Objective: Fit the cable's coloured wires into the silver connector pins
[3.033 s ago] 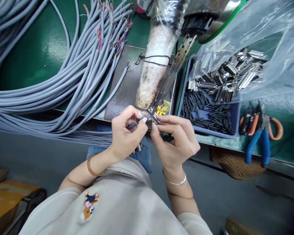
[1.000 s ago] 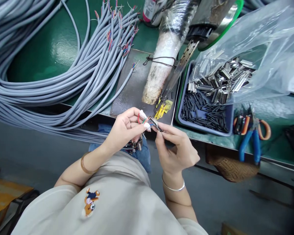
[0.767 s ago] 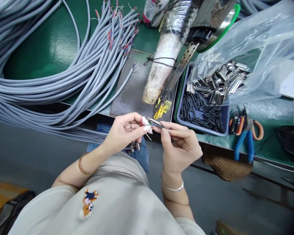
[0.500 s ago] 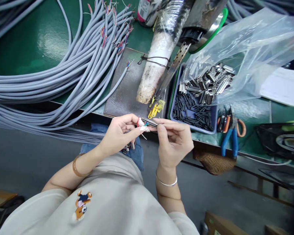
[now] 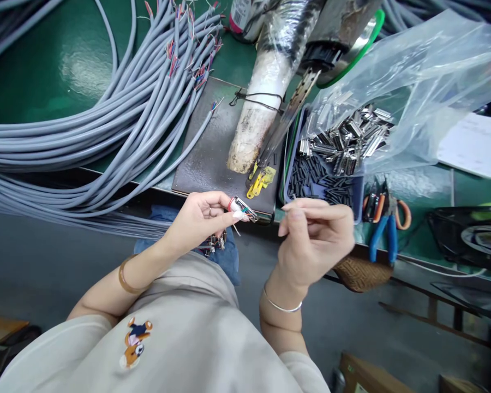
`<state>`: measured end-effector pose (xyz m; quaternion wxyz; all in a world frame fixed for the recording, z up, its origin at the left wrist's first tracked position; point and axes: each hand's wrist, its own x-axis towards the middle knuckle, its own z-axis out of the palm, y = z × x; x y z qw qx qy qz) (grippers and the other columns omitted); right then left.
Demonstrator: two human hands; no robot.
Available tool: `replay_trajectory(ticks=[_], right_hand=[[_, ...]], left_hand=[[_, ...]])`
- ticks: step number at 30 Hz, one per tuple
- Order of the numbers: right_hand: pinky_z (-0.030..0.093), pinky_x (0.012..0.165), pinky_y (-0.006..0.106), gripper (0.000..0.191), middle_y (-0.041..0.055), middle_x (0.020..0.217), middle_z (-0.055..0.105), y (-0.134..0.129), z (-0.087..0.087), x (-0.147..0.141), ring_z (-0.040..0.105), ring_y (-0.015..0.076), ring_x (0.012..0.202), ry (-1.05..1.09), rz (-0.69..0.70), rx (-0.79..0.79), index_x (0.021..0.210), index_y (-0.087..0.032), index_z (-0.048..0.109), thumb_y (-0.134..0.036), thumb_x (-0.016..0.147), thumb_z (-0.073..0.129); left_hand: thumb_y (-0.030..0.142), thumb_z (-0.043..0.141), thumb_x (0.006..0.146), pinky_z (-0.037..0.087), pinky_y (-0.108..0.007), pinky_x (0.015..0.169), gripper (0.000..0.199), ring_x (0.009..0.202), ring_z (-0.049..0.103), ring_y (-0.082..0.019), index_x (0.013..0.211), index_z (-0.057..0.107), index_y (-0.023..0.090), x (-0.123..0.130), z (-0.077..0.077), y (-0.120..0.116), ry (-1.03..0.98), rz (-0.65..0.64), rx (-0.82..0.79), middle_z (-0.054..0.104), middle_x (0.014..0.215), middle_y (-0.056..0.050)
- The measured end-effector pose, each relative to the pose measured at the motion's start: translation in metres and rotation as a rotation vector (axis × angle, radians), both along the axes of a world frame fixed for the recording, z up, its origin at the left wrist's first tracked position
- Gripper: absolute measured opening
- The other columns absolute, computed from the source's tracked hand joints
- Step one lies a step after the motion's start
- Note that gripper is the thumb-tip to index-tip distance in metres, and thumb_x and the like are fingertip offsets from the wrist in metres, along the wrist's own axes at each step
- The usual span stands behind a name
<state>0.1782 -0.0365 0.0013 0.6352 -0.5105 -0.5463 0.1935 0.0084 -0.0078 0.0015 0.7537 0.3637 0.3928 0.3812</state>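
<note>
The small silver multi-pin metal connector [image 5: 245, 208] with short coloured wires at its left end is lying tilted, its right end pointing down toward the table edge, just in front of the dark metal work plate. It is being pinched at its left end between fingertips, with its right end hanging free in the air.

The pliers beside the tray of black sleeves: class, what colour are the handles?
Blue on the pliers, seen in the head view; orange-handled cutters lie beside them.
</note>
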Motion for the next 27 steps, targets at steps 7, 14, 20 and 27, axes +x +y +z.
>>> replay_trajectory(ticks=[7, 14, 20, 27], right_hand=[[0.062, 0.073, 0.028, 0.021, 0.0022, 0.106, 0.08, -0.011, 0.004, 0.0, 0.077, 0.0164, 0.09, -0.479, 0.154, 0.024, 0.093, -0.023, 0.068, -0.005, 0.085, 0.076], [0.061, 0.076, 0.031, 0.018, -0.0012, 0.089, 0.075, -0.006, -0.011, 0.002, 0.074, 0.015, 0.085, -0.377, -0.034, 0.093, 0.093, -0.023, 0.067, -0.006, 0.089, 0.072], [0.062, 0.064, 0.028, 0.009, 0.0036, 0.115, 0.078, -0.011, -0.017, 0.003, 0.077, 0.0139, 0.078, -0.126, 0.171, -0.163, 0.093, -0.022, 0.062, -0.016, 0.095, 0.069], [0.055, 0.049, 0.022, 0.013, -0.002, 0.093, 0.078, -0.006, -0.006, -0.001, 0.067, 0.0079, 0.053, 0.051, 0.23, -0.17, 0.089, -0.022, 0.058, -0.019, 0.097, 0.067]], left_hand=[[0.03, 0.094, 0.064, 0.033, -0.014, 0.042, 0.035, 0.044, 0.043, -0.003, 0.07, 0.063, 0.014, 0.002, 0.001, 0.001, -0.009, 0.018, 0.002, 0.055, 0.052, 0.006], [0.033, 0.092, 0.068, 0.036, -0.015, 0.043, 0.035, 0.045, 0.044, -0.002, 0.072, 0.062, 0.015, 0.001, -0.001, 0.001, 0.001, 0.111, 0.042, 0.064, 0.063, 0.002], [0.037, 0.093, 0.066, 0.039, -0.016, 0.043, 0.038, 0.047, 0.048, -0.003, 0.073, 0.063, 0.015, 0.001, 0.0, 0.001, 0.025, 0.126, 0.091, 0.068, 0.067, 0.001], [0.03, 0.092, 0.069, 0.045, -0.016, 0.049, 0.03, 0.056, 0.057, -0.006, 0.074, 0.066, 0.015, 0.005, -0.004, -0.002, 0.025, 0.149, 0.176, 0.072, 0.072, 0.0]])
